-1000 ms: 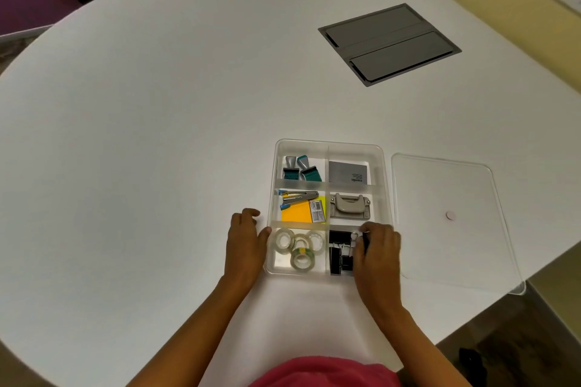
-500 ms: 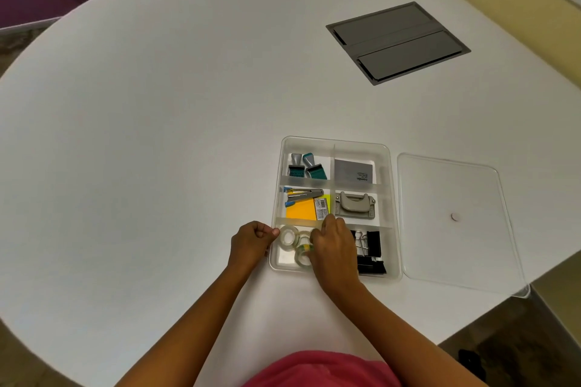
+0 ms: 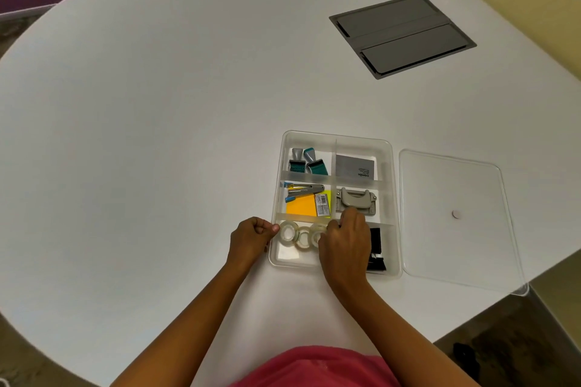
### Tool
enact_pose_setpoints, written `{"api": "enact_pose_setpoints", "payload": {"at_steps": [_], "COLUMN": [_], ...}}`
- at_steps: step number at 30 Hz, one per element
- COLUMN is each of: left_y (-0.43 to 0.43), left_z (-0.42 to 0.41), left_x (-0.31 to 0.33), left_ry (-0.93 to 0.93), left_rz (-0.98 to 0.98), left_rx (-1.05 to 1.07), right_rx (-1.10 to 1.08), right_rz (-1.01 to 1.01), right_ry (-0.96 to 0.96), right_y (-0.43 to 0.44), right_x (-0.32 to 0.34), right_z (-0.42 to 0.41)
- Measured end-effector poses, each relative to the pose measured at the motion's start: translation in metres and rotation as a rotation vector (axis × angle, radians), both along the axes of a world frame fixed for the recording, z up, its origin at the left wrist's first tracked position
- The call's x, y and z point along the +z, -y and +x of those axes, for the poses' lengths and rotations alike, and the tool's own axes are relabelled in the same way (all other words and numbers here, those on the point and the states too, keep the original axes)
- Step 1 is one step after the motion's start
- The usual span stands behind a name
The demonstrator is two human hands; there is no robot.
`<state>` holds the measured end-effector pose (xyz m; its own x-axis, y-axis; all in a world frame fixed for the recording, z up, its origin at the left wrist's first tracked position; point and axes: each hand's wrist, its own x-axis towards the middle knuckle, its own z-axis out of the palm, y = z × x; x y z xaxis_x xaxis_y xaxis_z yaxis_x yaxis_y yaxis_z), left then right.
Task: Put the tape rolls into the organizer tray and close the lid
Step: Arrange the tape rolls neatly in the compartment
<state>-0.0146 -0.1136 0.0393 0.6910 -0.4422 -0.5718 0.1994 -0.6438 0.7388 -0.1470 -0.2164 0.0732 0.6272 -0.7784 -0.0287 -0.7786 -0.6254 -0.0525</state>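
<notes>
In the head view, the left hand is seen curled into a loose fist against the near-left corner of the organizer tray, its thumb at the rim; nothing is seen gripped in it. The right hand is laid over the near-left compartment, where three tape rolls are lined up; whether one is pinched cannot be told. Binder clips are kept in the near-right compartment, a stapler and sticky notes in the middle-left. The clear lid is left flat on the desk, just beside the tray.
</notes>
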Motion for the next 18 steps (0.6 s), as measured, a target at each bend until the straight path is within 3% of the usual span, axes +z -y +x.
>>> {"api": "enact_pose_setpoints", "payload": {"at_steps": [18], "left_y": [0.000], "left_z": [-0.001], "left_x": [-0.002], "left_ry": [0.019], "left_rz": [0.018], "left_rx": [-0.006], "right_rx": [0.037], "right_rz": [0.047], "right_ry": [-0.029], "right_y": [-0.006], "right_x": [-0.006], "right_z": [0.012]}}
